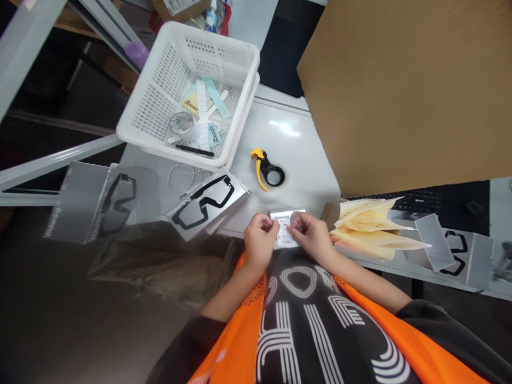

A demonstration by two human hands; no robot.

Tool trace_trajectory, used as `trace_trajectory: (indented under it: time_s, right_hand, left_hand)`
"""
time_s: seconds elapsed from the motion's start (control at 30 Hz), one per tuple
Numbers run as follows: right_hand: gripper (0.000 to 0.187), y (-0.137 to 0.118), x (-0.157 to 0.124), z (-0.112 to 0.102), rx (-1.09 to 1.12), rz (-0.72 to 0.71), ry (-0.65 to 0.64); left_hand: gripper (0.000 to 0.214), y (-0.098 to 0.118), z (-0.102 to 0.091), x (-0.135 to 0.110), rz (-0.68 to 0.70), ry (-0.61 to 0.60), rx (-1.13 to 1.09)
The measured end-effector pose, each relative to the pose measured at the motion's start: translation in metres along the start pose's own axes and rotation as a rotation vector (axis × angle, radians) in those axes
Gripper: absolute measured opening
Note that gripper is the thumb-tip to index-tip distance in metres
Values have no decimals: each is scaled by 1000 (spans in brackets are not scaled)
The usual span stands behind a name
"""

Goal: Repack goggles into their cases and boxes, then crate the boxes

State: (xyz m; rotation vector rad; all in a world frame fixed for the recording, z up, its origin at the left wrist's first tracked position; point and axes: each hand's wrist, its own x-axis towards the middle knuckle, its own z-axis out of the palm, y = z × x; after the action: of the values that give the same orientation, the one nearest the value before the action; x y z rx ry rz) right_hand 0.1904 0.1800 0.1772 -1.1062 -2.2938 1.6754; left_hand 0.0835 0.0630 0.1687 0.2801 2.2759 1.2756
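A small white box (285, 241) printed "Wokening" sits at the table's front edge, close to my body. My left hand (259, 239) is closed in a pinch over the box's left side. From the right, my right hand (312, 234) is also closed, its thumb and fingertips together over the printed label. Whatever lies between the fingertips is too small to make out. Beyond my hands lies a yellow and black tool with a round ring (268, 169). To the left of my hands is a grey box (206, 205) with a glasses picture.
A white perforated basket (154, 101) holds a tape roll, strips and cards. More glasses-printed grey boxes (78, 200) stand at the left. On the right are a bundle of yellowish envelopes (366, 226), a keyboard (424, 200) and a large cardboard sheet (408, 96).
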Motion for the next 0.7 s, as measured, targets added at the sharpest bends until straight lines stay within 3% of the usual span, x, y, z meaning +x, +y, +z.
trace_trajectory:
  time_s: [0.7]
  right_hand:
    - [11,-17,9,-3,-183,-6,-77]
  left_hand:
    - [30,-9,-3,9,12,-91,-18]
